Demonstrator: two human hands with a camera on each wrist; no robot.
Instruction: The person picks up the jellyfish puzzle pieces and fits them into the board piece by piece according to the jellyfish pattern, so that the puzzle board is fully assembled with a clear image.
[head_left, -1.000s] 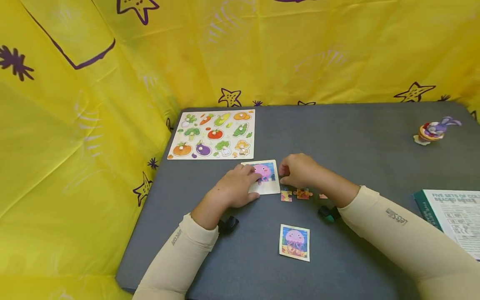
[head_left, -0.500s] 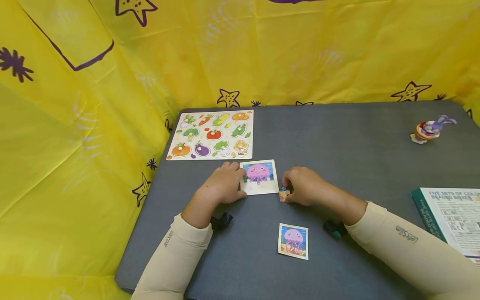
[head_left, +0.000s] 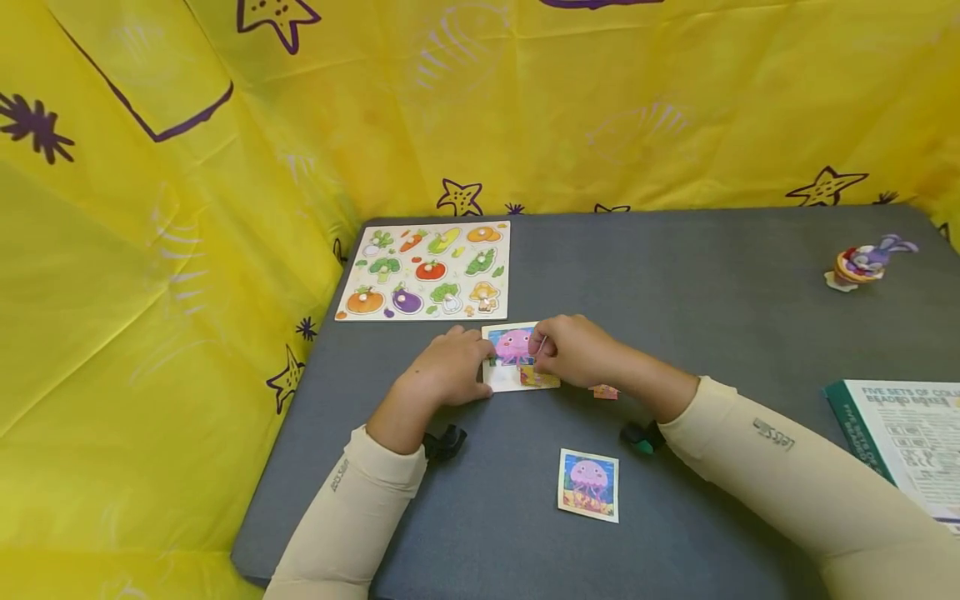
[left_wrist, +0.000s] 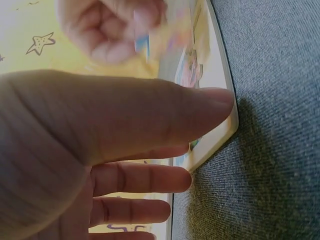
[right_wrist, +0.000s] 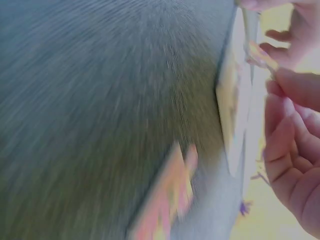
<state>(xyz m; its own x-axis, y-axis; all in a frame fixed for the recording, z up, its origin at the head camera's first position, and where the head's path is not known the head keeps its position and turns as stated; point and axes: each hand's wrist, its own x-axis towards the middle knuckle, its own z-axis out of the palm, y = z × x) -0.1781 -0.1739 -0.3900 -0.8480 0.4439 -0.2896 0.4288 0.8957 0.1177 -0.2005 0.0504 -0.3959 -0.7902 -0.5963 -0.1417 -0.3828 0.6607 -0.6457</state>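
A small pale puzzle tray (head_left: 504, 382) lies on the table, its upper part filled with a pink jellyfish picture (head_left: 512, 345). My left hand (head_left: 450, 367) rests against the tray's left side; in the left wrist view its straight thumb (left_wrist: 215, 102) lies on the rim. Over the tray's lower right part, my right hand (head_left: 577, 350) pinches a yellow-orange jigsaw piece (head_left: 531, 377), blurred in the left wrist view. The right wrist view shows that piece (right_wrist: 262, 56) tilted between thumb and finger. Another jigsaw piece (head_left: 604, 392) lies right of the tray, partly hidden by my right hand.
A jellyfish picture card (head_left: 588, 486) lies nearer me. Behind the tray is a vegetable knob puzzle board (head_left: 423, 271). A white-and-green box (head_left: 900, 433) sits at right, with a purple rabbit figurine (head_left: 862, 262) beyond it. Yellow cloth (head_left: 600, 100) hangs behind the table.
My right hand took hold of a jigsaw piece beside the tray and carried it left over the tray's lower right. My left hand drew back from the picture to the tray's left edge.
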